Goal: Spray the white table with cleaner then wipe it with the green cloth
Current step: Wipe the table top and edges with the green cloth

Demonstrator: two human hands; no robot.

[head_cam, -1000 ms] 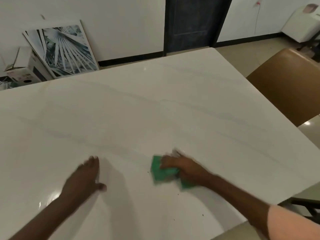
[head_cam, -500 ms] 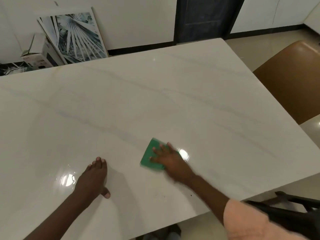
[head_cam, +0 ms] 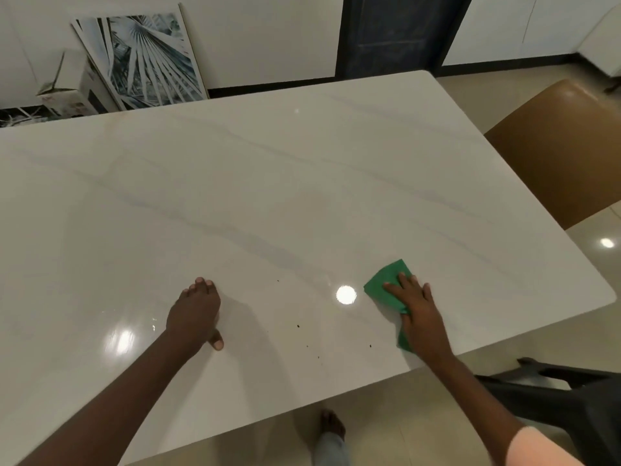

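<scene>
Head camera looks down on my right hand [head_cam: 420,307], fingers straight and spread, pressing the folded green cloth [head_cam: 386,284] flat onto the glossy white marble-look table [head_cam: 268,196] near its front right edge. My left hand [head_cam: 196,314] is also open, palm down on the tabletop well to the left of the cloth, holding nothing. No spray bottle is in view, so I judge the wiping stage is under way.

Risks as I see them: a scatter of small dark specks [head_cam: 298,326] lies between my hands, and a stroke that stops short would leave them, or smear them. Since I only press on the cloth rather than grip it, it could bunch or slide out from under my palm. It sits close to the table's edge, so an outward stroke could carry it off. The surface looks shiny, perhaps wet, and my bracing left hand might slip.

A white cardboard box [head_cam: 72,90] by the wall bears printing too small to read; I see no legible writing elsewhere.
</scene>
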